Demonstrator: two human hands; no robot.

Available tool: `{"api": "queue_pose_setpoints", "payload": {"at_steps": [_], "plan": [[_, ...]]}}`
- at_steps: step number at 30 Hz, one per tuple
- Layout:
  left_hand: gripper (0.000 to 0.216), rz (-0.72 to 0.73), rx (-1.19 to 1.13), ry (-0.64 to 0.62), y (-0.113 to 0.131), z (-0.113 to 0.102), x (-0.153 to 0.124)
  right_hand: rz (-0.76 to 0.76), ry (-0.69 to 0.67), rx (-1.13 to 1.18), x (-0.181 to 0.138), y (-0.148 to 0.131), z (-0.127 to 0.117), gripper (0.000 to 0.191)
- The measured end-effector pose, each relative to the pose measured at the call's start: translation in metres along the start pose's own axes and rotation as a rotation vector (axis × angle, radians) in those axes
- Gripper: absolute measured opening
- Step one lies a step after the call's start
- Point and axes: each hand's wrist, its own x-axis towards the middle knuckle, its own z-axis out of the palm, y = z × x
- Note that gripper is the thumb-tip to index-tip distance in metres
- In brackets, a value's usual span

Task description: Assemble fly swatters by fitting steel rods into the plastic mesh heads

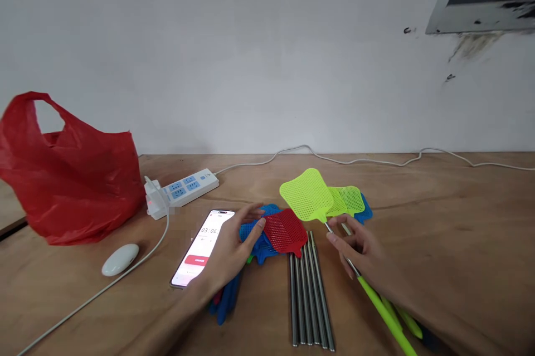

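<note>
My right hand [361, 247] is closed on the metal shaft of a lime-green fly swatter [307, 195], whose mesh head tilts up to the left. My left hand [234, 244] has its thumb and fingers apart over loose swatter heads. Its thumb is beside a red swatter head [287, 232]; whether it touches is unclear. Blue swatter heads [262, 244] lie partly under the red one. Several metal rods [307, 294] lie side by side between my hands. Blue handles [228, 300] show below my left wrist. Behind my right hand are more lime-green swatters [350, 199] and a blue one [365, 211].
A lit phone [196, 253] lies left of my left hand, partly covered by it. Further left are a white mouse-shaped object [120, 260], a power strip [184, 191] with a cable, and a red plastic bag [79, 183]. A white cord [359, 161] runs along the wall.
</note>
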Motion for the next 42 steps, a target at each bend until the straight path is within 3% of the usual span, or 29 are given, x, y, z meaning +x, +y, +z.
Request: {"api": "queue_pose_setpoints", "payload": {"at_steps": [3,6,13,17,21,29,35,42], "plan": [[0.027,0.134,0.188,-0.107,0.004,0.001,-0.003,-0.042,0.053,-0.06,0.002,0.001,-0.002,0.041],[0.034,0.239,0.291,-0.224,0.006,0.002,-0.006,-0.067,0.086,-0.107,0.003,0.001,-0.002,0.039],[0.04,0.291,0.348,-0.335,-0.004,0.004,-0.009,-0.208,0.164,-0.298,0.008,0.005,-0.005,0.021],[0.034,0.264,0.377,-0.337,-0.003,0.003,-0.008,-0.255,0.153,-0.563,0.007,0.009,-0.01,0.01],[0.026,0.256,0.37,-0.315,0.0,0.001,-0.006,-0.275,0.176,-0.731,0.007,0.011,-0.014,0.011],[0.031,0.088,0.428,0.112,-0.007,-0.016,0.004,-0.326,0.179,-0.807,0.008,0.012,-0.016,0.014],[0.036,-0.106,0.762,0.017,0.002,-0.018,0.006,-0.43,0.229,-0.851,0.01,0.013,-0.016,0.014],[0.03,-0.108,0.932,-0.067,-0.003,-0.014,0.005,-0.425,0.215,-0.987,0.01,0.014,-0.017,0.011]]}}
